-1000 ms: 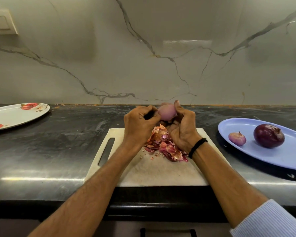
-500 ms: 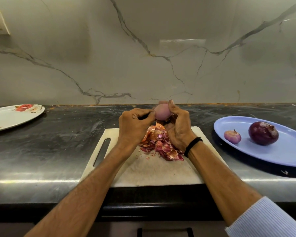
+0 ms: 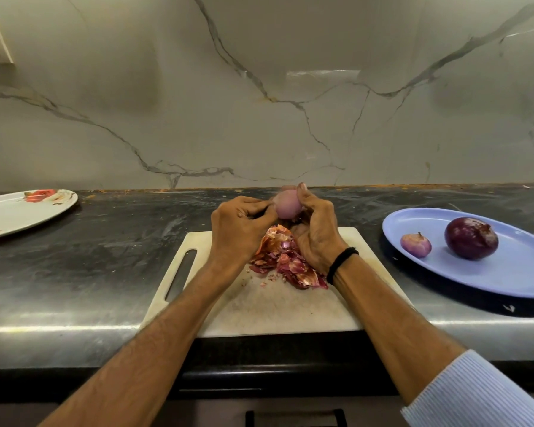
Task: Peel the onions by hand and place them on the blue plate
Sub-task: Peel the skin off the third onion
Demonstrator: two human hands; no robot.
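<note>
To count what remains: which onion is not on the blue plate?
The pale pink onion between the left hand and right hand; the small onion and dark purple onion lie on the blue plate.

Kitchen — marble backsplash (image 3: 259, 118), dark countertop (image 3: 105, 257)

A dark, glossy stone countertop (image 3: 99, 272) carries 3 items directly on its surface: a white cutting board (image 3: 278, 312) with a slotted handle, set at centre against the front edge; a blue oval plate (image 3: 518, 272) to the right, near the board; and a white plate (image 3: 10, 217) printed with red flowers at far left, well apart from the board.
</note>
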